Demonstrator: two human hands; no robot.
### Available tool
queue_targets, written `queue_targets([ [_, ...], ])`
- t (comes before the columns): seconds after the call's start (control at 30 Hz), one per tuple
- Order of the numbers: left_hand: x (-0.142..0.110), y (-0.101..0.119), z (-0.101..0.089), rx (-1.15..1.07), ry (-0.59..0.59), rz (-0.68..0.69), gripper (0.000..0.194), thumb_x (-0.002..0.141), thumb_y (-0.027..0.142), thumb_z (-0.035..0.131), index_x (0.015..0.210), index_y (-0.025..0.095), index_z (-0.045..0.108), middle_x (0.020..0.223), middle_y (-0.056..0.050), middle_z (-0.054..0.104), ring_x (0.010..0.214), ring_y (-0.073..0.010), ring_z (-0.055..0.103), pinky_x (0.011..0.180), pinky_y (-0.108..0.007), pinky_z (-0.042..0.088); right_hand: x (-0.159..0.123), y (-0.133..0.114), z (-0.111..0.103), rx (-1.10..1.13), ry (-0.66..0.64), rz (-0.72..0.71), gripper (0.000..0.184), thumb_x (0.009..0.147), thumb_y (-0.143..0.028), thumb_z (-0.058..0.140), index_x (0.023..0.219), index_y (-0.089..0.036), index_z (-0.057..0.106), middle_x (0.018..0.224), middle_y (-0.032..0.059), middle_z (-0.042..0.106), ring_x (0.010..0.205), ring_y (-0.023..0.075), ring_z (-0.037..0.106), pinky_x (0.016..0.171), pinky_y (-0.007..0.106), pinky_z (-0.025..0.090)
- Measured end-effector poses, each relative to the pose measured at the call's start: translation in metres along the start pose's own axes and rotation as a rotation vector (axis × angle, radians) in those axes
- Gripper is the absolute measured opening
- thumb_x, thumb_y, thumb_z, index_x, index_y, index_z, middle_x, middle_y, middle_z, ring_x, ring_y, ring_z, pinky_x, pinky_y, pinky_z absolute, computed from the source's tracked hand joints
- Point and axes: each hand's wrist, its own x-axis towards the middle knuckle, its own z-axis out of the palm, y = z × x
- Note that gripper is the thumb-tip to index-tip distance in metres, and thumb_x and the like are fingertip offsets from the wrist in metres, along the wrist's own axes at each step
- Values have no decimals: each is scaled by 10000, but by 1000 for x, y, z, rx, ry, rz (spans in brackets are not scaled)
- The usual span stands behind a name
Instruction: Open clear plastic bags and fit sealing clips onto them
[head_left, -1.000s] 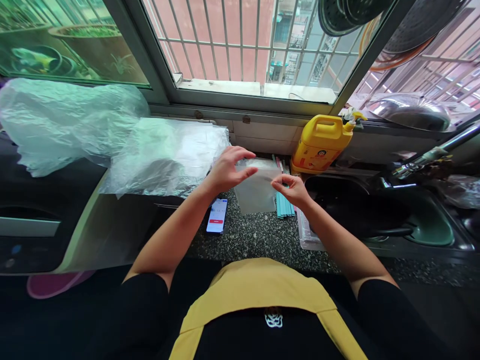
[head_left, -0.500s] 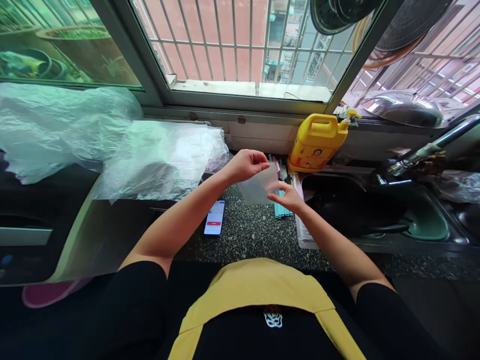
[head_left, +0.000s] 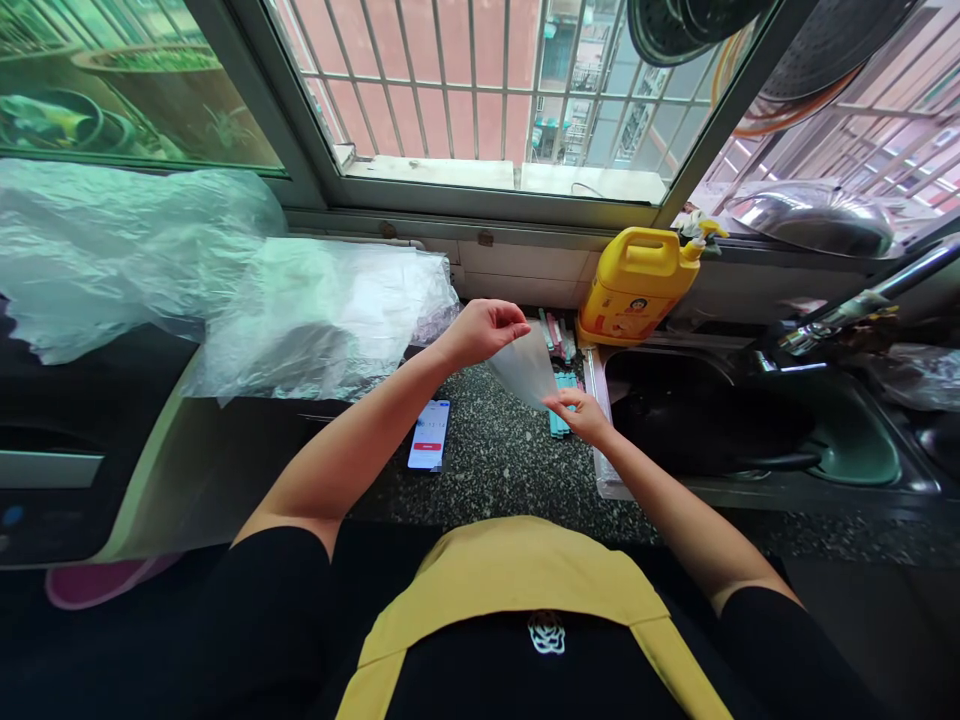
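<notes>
My left hand (head_left: 484, 330) is closed in a pinch on the top edge of a small clear plastic bag (head_left: 527, 370), held above the speckled countertop (head_left: 502, 470). My right hand (head_left: 581, 412) pinches the bag's lower corner, so the bag hangs slanted between both hands. Beneath the bag lie several teal sticks (head_left: 561, 400) on the counter, with a few pink ones behind them near the wall.
A phone (head_left: 430, 447) lies screen up left of my hands. Large crumpled plastic sheets (head_left: 315, 315) cover the left counter. A yellow jug (head_left: 637, 285) stands by the wall. A sink (head_left: 757, 420) with a tap (head_left: 855, 305) is on the right.
The bag has been lifted off the counter. My left hand closed on its top edge and my right hand shifted down to pinch its lower corner.
</notes>
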Motion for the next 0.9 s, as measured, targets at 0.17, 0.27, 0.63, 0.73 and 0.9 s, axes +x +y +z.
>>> queue_targets([
  [0.17,-2,-3,0,-34,2,-27,108,633,118,707,548,165,661,478,20,542,490,-81,423,511,-240,317,-4,2,-2,-34,-24,-19,490,765,-686,510,681,-255,728,661,31,662,687,184,578,709,344,441],
  [0.27,-3,-5,-1,-39,4,-30,102,633,128,711,552,167,664,485,17,546,495,-83,430,513,-240,321,-9,0,-4,-36,11,-36,464,785,-656,511,732,-249,725,731,44,677,747,196,597,741,356,444],
  [0.63,-9,-2,-2,-65,20,-45,112,623,115,717,544,171,662,498,9,563,502,-89,443,516,-244,334,-18,3,-2,-7,119,1,340,785,-526,581,689,-215,682,708,48,668,701,187,601,707,354,475],
  [0.73,-11,-2,-1,-33,12,-14,113,628,124,711,545,182,662,505,11,573,504,-90,447,514,-242,336,-15,-3,-7,-33,85,-6,274,767,-478,608,755,-218,693,717,44,665,711,189,603,712,359,481],
  [0.9,-13,-2,4,35,-18,21,85,639,150,695,565,184,672,533,-1,608,516,-95,480,525,-239,357,9,-48,-26,-3,145,-89,306,774,-437,617,994,-230,663,900,54,669,826,180,600,773,351,484],
])
